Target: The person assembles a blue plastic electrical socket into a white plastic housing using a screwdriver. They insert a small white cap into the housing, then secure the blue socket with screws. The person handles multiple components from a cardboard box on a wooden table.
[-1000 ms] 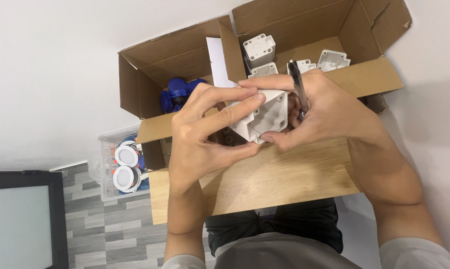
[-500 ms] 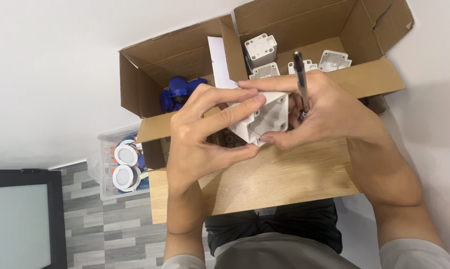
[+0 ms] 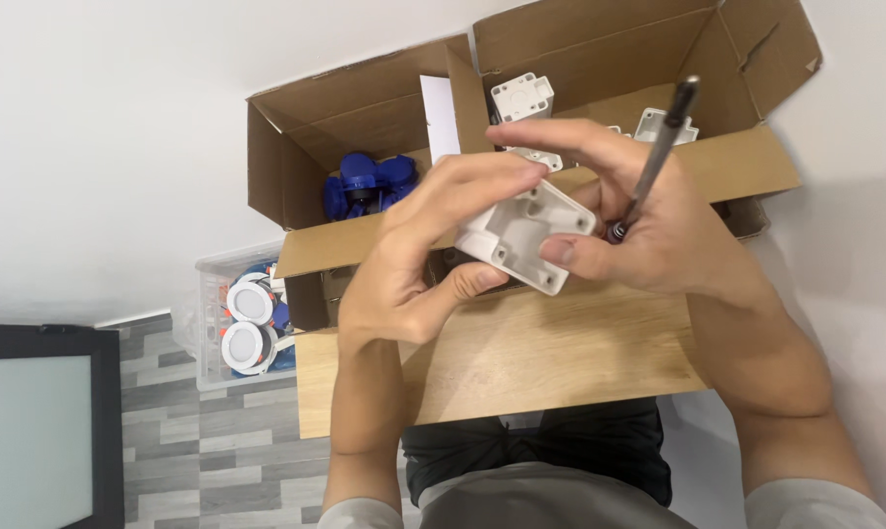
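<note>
Both hands hold a white plastic box-shaped housing [image 3: 521, 235] above a small wooden table [image 3: 551, 358]. My left hand [image 3: 418, 255] grips it from the left, fingers over its top edge and thumb underneath. My right hand [image 3: 649, 230] holds its right side with thumb and forefinger. A dark screwdriver [image 3: 654, 157] is also pinched in my right hand, its shaft pointing up and away. The open side of the housing faces me.
Two open cardboard boxes stand behind the table: the left box [image 3: 306, 157] holds blue parts [image 3: 365, 186], the right box [image 3: 600, 59] holds more white housings [image 3: 521, 98]. A clear bin [image 3: 208, 323] with round white parts sits on the floor at left. A dark screen [image 3: 31, 431] is at bottom left.
The housing has been turned so its open side faces me. The screwdriver has tilted and swung to the right in my right hand.
</note>
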